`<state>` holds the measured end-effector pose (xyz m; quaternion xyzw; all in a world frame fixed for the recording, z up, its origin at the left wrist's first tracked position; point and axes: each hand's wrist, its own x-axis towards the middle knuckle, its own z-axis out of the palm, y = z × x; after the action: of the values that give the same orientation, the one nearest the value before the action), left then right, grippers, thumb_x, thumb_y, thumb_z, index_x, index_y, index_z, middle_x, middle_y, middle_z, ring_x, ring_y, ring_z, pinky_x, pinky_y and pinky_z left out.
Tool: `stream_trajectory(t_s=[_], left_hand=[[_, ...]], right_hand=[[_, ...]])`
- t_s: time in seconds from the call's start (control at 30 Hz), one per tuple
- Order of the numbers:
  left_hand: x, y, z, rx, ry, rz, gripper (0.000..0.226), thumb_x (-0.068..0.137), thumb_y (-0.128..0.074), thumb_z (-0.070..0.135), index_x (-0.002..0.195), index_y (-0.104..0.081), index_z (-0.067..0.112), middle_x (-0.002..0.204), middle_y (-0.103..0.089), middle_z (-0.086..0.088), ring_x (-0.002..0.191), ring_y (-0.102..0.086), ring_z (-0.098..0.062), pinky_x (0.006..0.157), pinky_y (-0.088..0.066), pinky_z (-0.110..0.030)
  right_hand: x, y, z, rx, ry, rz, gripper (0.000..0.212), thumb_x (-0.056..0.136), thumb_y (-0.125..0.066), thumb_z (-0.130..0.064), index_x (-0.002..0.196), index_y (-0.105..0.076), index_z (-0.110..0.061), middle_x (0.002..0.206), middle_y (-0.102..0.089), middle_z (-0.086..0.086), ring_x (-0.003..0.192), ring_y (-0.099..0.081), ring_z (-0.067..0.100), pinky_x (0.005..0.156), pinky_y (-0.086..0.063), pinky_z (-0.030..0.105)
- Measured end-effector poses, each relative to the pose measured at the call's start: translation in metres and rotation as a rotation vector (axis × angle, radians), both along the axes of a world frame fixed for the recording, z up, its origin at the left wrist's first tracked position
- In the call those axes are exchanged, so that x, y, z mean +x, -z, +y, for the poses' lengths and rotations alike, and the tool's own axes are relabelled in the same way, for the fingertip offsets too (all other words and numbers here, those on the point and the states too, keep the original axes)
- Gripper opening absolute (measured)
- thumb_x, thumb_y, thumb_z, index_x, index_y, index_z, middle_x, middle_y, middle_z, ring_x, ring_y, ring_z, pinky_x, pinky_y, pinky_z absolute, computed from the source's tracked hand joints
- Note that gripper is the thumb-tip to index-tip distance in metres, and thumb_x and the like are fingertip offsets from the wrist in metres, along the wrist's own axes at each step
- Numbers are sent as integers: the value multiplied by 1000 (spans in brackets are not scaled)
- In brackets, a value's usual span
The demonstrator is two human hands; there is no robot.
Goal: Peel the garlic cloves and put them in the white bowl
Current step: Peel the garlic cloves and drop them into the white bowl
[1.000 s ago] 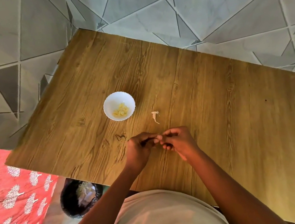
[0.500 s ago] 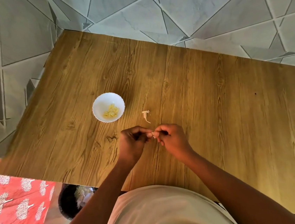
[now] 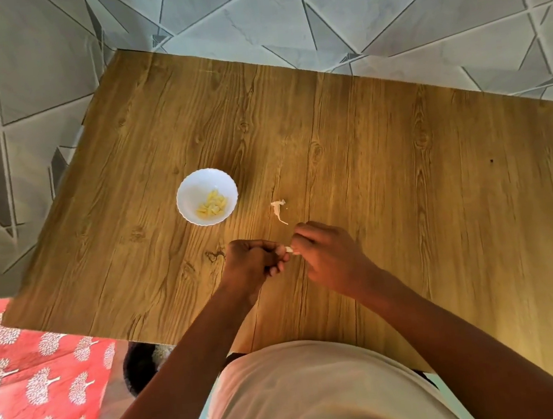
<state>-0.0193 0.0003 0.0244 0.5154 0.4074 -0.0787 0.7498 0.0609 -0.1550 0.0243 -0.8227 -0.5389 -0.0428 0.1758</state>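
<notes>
The white bowl (image 3: 207, 196), already holding peeled cloves, sits on the tabletop (image 3: 404, 194) up and left of both hands, nearer the left hand (image 3: 252, 267). That hand and the right hand (image 3: 329, 258) each pinch the garlic clove (image 3: 289, 250) between them. No writing shows anywhere.

white bowl (image 3: 207, 196) left of hands, peel scrap (image 3: 278, 209) between, bare table (image 3: 438, 191) rightward

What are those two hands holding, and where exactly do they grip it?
A small garlic clove, pinched between the fingertips of the left hand and right hand, one at each end. Which end is the root cannot be told.
</notes>
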Motion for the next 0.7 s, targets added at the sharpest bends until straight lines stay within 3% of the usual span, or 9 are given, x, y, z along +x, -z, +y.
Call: stream_trajectory(t_s=[0.07,0.13,0.23,0.33,0.43,0.5,0.53,0.63,0.7], left_hand=[[1,-2,4,-88,17,26,20,90,-60,-19,77,-70,-8,72,-66,-23,53,-59,-19,46,-46,-22],[-3,0,3,1,86,-58,15,89,-63,-18,82,-72,-9,73,-67,-23,54,-61,-18,50,-47,-24],[-14,3,3,368,180,-383,9,87,-72,-11,93,-77,-6,76,-74,-16,62,-65,-22,60,-53,-29],[-16,8,3,617,239,-571,16,86,-72,-14,93,-78,-1,82,-75,-5,71,-70,-20,65,-56,-27],[-16,10,-1,744,241,-602,24,84,-69,-19,92,-78,2,84,-75,1,75,-72,-15,67,-57,-24],[-17,12,-3,736,232,-518,20,85,-73,-13,90,-79,5,79,-75,2,69,-70,-14,64,-56,-24],[-17,14,-5,690,227,-439,17,86,-74,-9,89,-80,6,75,-75,1,65,-69,-14,62,-55,-25],[-20,19,-11,455,76,-171,22,88,-64,-14,82,-78,2,69,-73,-10,58,-62,-19,56,-51,-28],[-19,20,-11,310,-71,-64,24,88,-56,-19,83,-75,-5,69,-72,-13,58,-61,-18,53,-49,-26]], right_hand=[[-5,-2,-1,22,-35,-95,13,76,-61,2,86,-69,-2,86,-65,10,72,-63,22,57,-53,31],[-7,3,-3,73,32,43,15,73,-63,5,83,-68,-5,82,-64,6,68,-58,17,55,-47,28],[-13,2,0,311,399,817,22,79,-61,11,74,-67,-9,67,-61,-1,60,-54,10,54,-43,26],[-22,-7,9,453,818,1607,32,88,-49,16,71,-66,-4,59,-57,6,51,-49,14,50,-38,27],[-21,-9,9,455,982,2012,34,88,-38,16,72,-61,-4,60,-52,8,46,-43,15,46,-32,25],[-18,-5,8,387,954,1911,31,90,-41,14,75,-62,-3,59,-54,7,47,-45,14,46,-33,25],[-18,-2,7,315,885,1686,28,92,-46,12,76,-64,-3,61,-56,5,51,-48,14,48,-36,24],[-17,8,-2,6,447,647,14,85,-64,3,85,-70,-9,79,-64,0,68,-55,11,60,-40,24],[-14,13,-6,-154,273,343,17,83,-71,-4,97,-72,-11,93,-63,0,77,-58,14,63,-41,26]])
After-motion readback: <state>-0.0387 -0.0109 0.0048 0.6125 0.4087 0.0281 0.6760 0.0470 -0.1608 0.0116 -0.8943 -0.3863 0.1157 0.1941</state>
